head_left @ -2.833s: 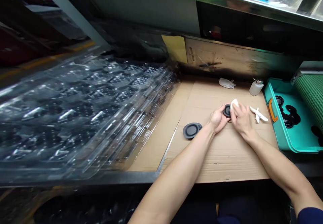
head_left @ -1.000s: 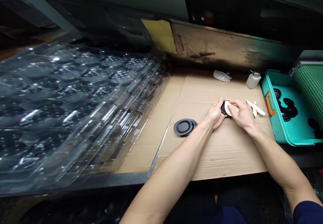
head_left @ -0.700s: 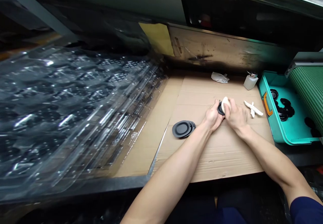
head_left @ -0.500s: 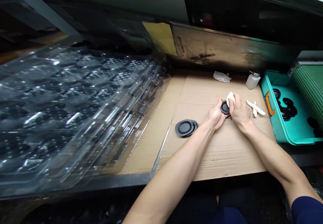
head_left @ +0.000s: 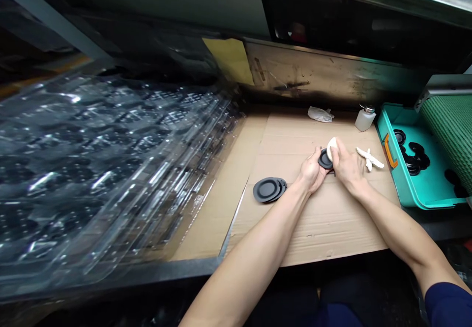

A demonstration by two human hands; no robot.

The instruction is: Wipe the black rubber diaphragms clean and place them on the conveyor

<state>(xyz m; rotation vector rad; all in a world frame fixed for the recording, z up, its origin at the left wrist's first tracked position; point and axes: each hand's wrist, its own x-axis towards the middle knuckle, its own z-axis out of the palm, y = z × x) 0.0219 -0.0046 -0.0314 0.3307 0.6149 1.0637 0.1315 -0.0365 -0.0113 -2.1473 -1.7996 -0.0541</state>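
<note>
My left hand [head_left: 311,172] is closed around a round black disc-shaped part [head_left: 324,160] with a raised rim, held just above the cardboard. In my right hand [head_left: 346,167] is a white round pad [head_left: 332,148], its fingers pressed on it and its edge against the black part. Part of the pad and the underside of the disc are hidden by my fingers. Left of my forearm lies a small overlapping pile of flat black discs [head_left: 268,190]. A white cross-shaped piece [head_left: 369,159] lies just right of my right hand.
Cardboard [head_left: 295,238] covers the bench. Clear plastic trays [head_left: 121,155] are stacked at left. Behind my hands are a crumpled white wrapper [head_left: 320,114] and a pump bottle [head_left: 365,118]. A teal bin [head_left: 407,196] with black parts stands right, beside a green mesh surface [head_left: 450,125].
The whole view has shifted slightly. Both hands keep their hold on the black part and the white pad, with the pad tilted a little differently against the part.
</note>
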